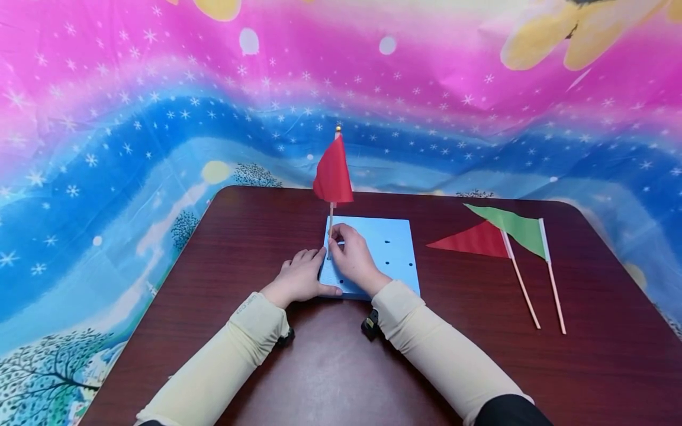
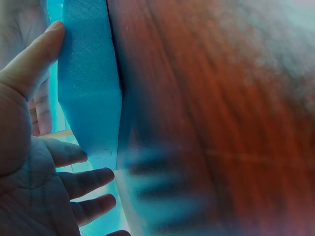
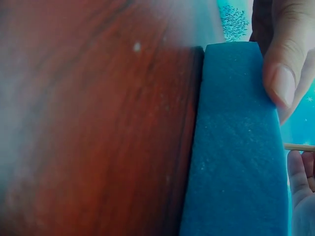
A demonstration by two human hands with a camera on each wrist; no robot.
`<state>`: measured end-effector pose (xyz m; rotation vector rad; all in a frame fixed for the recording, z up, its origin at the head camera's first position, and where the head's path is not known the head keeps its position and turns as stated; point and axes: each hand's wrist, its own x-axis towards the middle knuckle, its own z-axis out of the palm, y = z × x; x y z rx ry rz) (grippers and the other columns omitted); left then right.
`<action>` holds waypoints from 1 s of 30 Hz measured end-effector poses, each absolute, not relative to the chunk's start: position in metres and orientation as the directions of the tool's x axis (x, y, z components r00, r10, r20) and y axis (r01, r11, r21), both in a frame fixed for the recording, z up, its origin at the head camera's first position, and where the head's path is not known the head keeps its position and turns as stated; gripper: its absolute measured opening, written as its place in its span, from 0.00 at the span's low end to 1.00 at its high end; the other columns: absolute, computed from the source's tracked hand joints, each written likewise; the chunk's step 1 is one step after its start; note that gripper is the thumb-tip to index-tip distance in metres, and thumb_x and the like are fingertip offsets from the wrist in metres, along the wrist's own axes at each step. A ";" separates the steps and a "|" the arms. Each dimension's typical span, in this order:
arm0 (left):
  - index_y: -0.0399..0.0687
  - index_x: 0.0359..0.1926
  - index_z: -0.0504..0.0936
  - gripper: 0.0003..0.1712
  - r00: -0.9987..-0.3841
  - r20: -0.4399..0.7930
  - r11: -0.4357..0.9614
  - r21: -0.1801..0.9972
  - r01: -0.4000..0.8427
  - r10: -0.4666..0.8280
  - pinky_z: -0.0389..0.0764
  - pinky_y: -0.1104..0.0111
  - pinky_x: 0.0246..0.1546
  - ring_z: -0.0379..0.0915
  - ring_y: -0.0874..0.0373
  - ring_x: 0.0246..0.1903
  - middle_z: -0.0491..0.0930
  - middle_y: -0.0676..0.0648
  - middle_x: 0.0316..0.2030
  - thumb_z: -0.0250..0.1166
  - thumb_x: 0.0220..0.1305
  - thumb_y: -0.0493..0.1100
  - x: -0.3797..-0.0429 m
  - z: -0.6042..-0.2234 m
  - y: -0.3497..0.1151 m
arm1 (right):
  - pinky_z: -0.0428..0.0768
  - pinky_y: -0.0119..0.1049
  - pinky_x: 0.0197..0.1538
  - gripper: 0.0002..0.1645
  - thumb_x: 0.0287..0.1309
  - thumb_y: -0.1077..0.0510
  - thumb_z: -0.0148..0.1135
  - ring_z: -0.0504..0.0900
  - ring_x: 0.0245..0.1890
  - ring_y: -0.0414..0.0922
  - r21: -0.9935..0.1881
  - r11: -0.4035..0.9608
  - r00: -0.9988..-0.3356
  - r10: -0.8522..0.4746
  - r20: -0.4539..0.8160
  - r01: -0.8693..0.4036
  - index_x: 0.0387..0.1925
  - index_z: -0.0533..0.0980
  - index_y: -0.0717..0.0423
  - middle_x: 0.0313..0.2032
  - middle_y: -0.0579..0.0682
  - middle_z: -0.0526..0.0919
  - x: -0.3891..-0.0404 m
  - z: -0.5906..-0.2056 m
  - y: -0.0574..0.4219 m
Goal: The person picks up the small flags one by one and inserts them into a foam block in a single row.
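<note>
Red and three-cornered, the upright flag [image 1: 335,171] stood near the middle of the head view, a gold ball [image 1: 338,128] at the top of its wooden stick [image 1: 331,216]. The right hand [image 1: 356,254] pinched that stick low down between thumb and fingers, and the stick's lower end met a hole [image 1: 328,258] near the left edge of the pale blue board [image 1: 396,231]; how deep it sat could not be told. The left hand [image 1: 301,275] lay just beside the right one, its fingers straight and spread at the board's left side and its thumb along the front edge, touching the board without curling round it. Other dark holes [image 1: 387,241] dotted the board's top. Toward the right of the frame, well apart from both hands, a second red flag [image 1: 479,241] and a green flag [image 1: 517,228] lay on the dark brown table [image 1: 330,367], the green cloth partly over the red. Cream sleeves [image 1: 213,361] ran up from the bottom of the frame, and a pink and blue curtain [image 1: 319,71] with snowflakes filled the upper part
</note>
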<state>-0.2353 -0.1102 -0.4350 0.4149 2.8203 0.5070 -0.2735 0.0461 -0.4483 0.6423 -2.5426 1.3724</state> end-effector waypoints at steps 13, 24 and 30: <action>0.39 0.81 0.54 0.64 -0.924 -0.198 0.894 0.382 0.235 0.328 0.56 0.39 0.68 0.49 0.38 0.76 0.60 0.38 0.76 0.72 0.58 0.70 -0.236 -0.434 -0.110 | 0.82 0.45 0.52 0.09 0.73 0.65 0.59 0.82 0.48 0.51 -0.752 0.477 -0.889 -0.296 0.350 -0.455 0.50 0.77 0.66 0.43 0.57 0.81 -0.269 -0.442 0.050; 0.38 0.81 0.55 0.64 -0.923 -0.194 0.895 0.375 0.243 0.332 0.57 0.39 0.68 0.51 0.38 0.75 0.61 0.39 0.76 0.72 0.58 0.70 -0.238 -0.437 -0.110 | 0.82 0.44 0.53 0.23 0.71 0.66 0.61 0.81 0.46 0.51 -0.737 0.505 -0.891 -0.303 0.337 -0.450 0.65 0.75 0.69 0.42 0.57 0.81 -0.269 -0.441 0.070; 0.38 0.81 0.54 0.65 -0.924 -0.197 0.893 0.382 0.237 0.329 0.56 0.39 0.68 0.51 0.38 0.74 0.60 0.39 0.76 0.72 0.58 0.70 -0.239 -0.440 -0.110 | 0.82 0.44 0.53 0.24 0.71 0.65 0.61 0.82 0.46 0.51 -0.728 0.530 -0.898 -0.307 0.315 -0.436 0.65 0.75 0.69 0.42 0.57 0.81 -0.267 -0.442 0.082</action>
